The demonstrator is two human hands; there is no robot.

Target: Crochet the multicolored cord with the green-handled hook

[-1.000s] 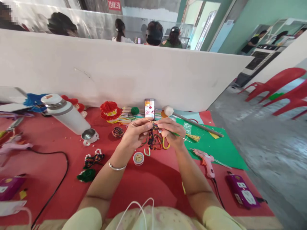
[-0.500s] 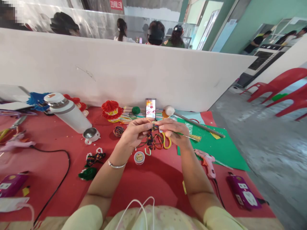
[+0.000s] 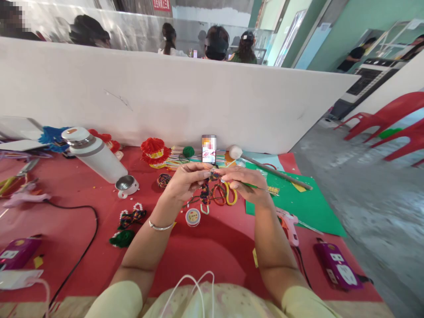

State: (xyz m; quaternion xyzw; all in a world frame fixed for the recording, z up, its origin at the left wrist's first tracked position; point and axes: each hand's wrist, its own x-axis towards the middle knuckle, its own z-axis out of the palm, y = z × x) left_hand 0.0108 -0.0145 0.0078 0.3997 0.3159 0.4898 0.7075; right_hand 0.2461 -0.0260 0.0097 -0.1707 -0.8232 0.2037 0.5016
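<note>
- Dark multicolour yarn makes up the little knitted-looking strip [image 3: 205, 193] in the middle of it all, dangling from the fingertips just above the table, in front of the phone.
- Left hand [image 3: 186, 181] has thumb and fingers pinched together on the top end of that strip, so basically closed.
- Right hand [image 3: 247, 180] is curled around a thin green tool [image 3: 249, 185], fingertips right up by the strip too. Can't make out the tool's tip, it's too small.
- Right behind and below the strip: scissors with a yellow handle loop [image 3: 232, 194], plus a small round tub [image 3: 192, 217] nearer the person.
- The phone [image 3: 209, 150] stands upright just past the hands, screen on, with a green yarn ball [image 3: 188, 152] to its left.
- Off to the left there's a multicolour yarn ball [image 3: 163, 180], a metal-lined cup [image 3: 126, 186] and a tilted white bottle [image 3: 97, 159].
- Over on the right, a pink glue gun [image 3: 291, 229] lies partly on a green sheet [image 3: 304, 205], near a purple box [image 3: 336, 265].
- Everything's on a red table covering [image 3: 198, 260], and a few people sit beyond the white partition [image 3: 165, 97].
</note>
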